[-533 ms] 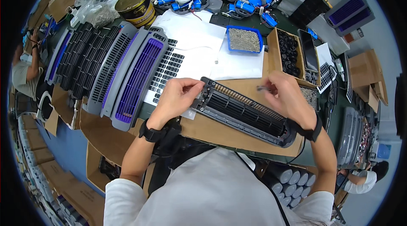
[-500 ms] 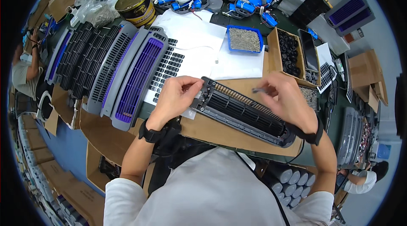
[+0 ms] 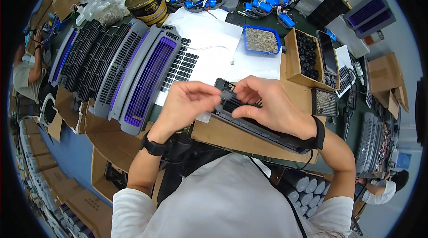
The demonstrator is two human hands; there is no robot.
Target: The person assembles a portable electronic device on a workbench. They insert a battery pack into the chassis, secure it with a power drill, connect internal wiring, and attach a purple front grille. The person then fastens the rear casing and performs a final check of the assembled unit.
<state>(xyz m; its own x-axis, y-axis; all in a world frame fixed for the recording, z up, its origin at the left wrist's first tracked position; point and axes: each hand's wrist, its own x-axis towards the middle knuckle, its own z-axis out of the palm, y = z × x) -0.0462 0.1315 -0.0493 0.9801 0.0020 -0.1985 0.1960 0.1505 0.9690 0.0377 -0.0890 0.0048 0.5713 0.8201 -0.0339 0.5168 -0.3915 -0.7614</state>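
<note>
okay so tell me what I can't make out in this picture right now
Head view, hidden: much of the dark housing, behind the right hand.
Head view, too small: whether the left hand pinches anything; its own fingers cover the spot.
Head view, too small: single pieces in the blue tray.
Head view, cut off: the white shirt, by the lower edge.

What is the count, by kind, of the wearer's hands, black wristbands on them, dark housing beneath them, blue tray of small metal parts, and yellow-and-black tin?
Left hand and right hand: 2
Black wristbands: 2
Dark housing: 1
Blue tray: 1
Yellow-and-black tin: 1
Total: 7
</note>
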